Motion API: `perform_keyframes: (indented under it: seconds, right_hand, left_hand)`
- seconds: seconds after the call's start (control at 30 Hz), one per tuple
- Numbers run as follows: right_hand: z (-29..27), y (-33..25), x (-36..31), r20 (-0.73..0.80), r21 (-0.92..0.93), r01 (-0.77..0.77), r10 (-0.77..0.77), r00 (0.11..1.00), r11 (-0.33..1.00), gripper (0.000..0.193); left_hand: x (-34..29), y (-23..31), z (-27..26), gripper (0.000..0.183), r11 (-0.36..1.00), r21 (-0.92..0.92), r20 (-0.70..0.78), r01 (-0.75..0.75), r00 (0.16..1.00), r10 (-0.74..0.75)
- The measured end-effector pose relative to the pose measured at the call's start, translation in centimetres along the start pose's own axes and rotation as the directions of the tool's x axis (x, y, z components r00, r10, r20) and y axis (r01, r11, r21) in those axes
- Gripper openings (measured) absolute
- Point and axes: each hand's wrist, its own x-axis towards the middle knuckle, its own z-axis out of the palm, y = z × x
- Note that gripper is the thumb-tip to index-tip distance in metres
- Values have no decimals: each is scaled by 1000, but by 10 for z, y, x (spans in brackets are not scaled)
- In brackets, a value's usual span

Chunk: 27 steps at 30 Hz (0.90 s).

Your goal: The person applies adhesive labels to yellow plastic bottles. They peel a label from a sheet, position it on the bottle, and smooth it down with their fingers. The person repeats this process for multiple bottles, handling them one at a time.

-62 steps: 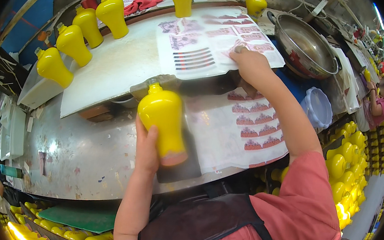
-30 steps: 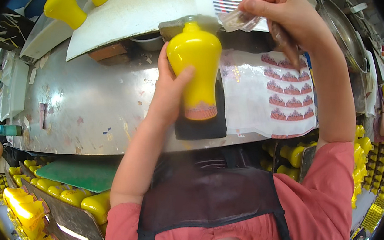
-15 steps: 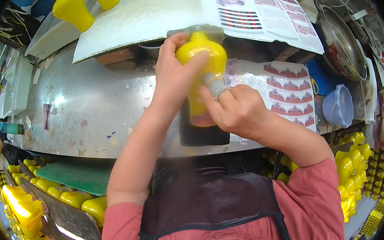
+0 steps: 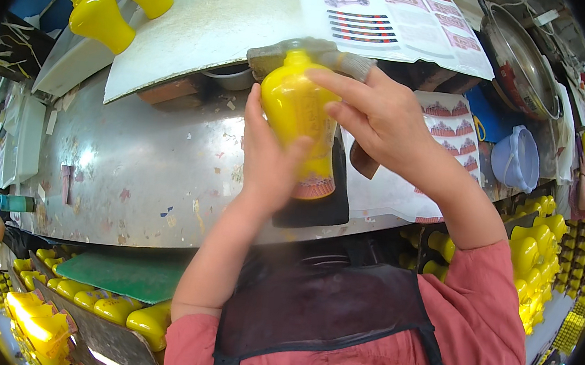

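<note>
A glossy yellow vase-shaped bottle (image 4: 300,105) lies with its neck away from me, over a black rest (image 4: 321,217). Faint print shows on its front, and a pink patterned band (image 4: 315,188) circles its base. My left hand (image 4: 266,158), slightly blurred, is closed around the bottle's left side. From the right, my right hand (image 4: 385,117) touches the bottle's shoulder with outstretched fingers. That hand also grips what looks like a brush, with pale bristles (image 4: 353,64) beyond the fingers and a brown handle (image 4: 364,161) below the palm.
Printed transfer sheets (image 4: 447,138) lie right of the bottle, with another sheet (image 4: 367,19) on the white board (image 4: 216,25) behind. Several yellow bottles (image 4: 101,18) stand far left. A blue bucket (image 4: 514,159) and large metal basin (image 4: 516,60) are at right. Bottle racks flank me.
My right hand has moved up from the bottle's lower front to its right shoulder, turning the brush. My left hand has slid down from the shoulder to the bottle's lower left side.
</note>
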Motion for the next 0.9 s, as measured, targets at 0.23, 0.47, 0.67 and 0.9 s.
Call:
perform_keyframes:
  seconds: [0.23, 0.47, 0.67, 0.9]
  right_hand:
    - [8, 0, 12, 193, 42, -109, 99, 976, 993, 46]
    - [5, 6, 8, 212, 200, -216, 174, 962, 956, 52]
    - [8, -4, -8, 109, 261, -212, 189, 976, 942, 58]
    - [16, 3, -5, 198, 117, -242, 216, 956, 963, 55]
  left_hand:
    - [0, -12, 0, 106, 999, -52, 5, -8, 1000, 8]
    - [-1, -17, -1, 102, 995, 14, -19, -95, 995, 95]
    - [23, -4, -21, 80, 813, 358, 37, -459, 877, 478]
    - [27, 7, -13, 69, 773, 489, 100, -405, 906, 411]
